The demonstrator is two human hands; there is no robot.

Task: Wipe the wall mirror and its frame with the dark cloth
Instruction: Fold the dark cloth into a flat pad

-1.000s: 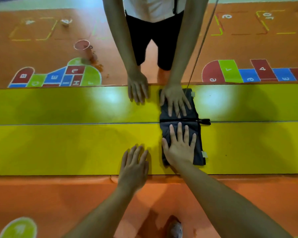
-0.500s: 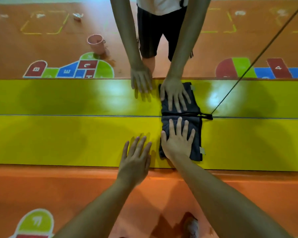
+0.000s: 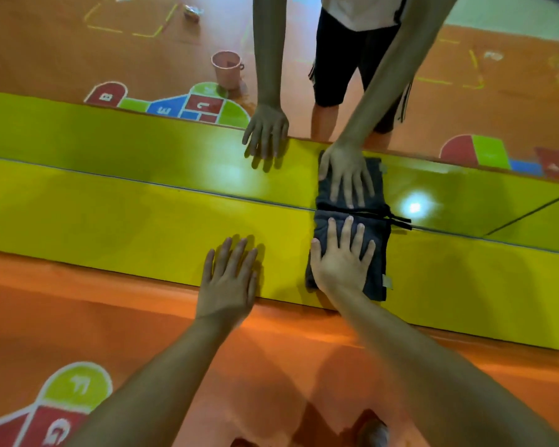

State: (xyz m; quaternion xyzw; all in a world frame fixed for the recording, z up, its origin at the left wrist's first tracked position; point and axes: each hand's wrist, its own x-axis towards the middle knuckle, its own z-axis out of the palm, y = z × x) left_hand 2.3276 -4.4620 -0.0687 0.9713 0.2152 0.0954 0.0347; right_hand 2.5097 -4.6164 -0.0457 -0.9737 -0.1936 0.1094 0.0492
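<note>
**Fingers (image 3: 346, 230) flat on dark cloth (image 3: 380, 266), foot of mirror (image 3: 126, 146)**

Right fingers: straight, slightly spread, lying flat on the dark cloth. Tips reach almost to the seam where the yellow frame (image 3: 126, 221) meets the glass. Nothing gripped or pinched. Right hand (image 3: 342, 269) is palm-down on the cloth, thumb along its left edge.

Left fingers (image 3: 236, 256): straight, a little fanned, flat on the bare yellow frame, holding nothing. Left hand (image 3: 228, 285) sits just left of the cloth, not touching it, heel of palm near the frame's lower edge.

Dark cloth: folded to a rectangle, centre-right of the view. It lies across the frame from its lower edge up to the seam. Small pale tag at its lower right corner; a dark cord sticks out at its upper right, along the seam.

Mirror: fills the upper half of the view. It doubles the cloth, both hands and forearms, and shows dark shorts and a pale shirt. Reflected pink bucket (image 3: 226, 69) upper centre-left.

Orange floor (image 3: 78, 317) across the bottom; hopscotch marking (image 3: 75, 385) lower left; shoe tip (image 3: 373, 433) at the bottom edge.
</note>
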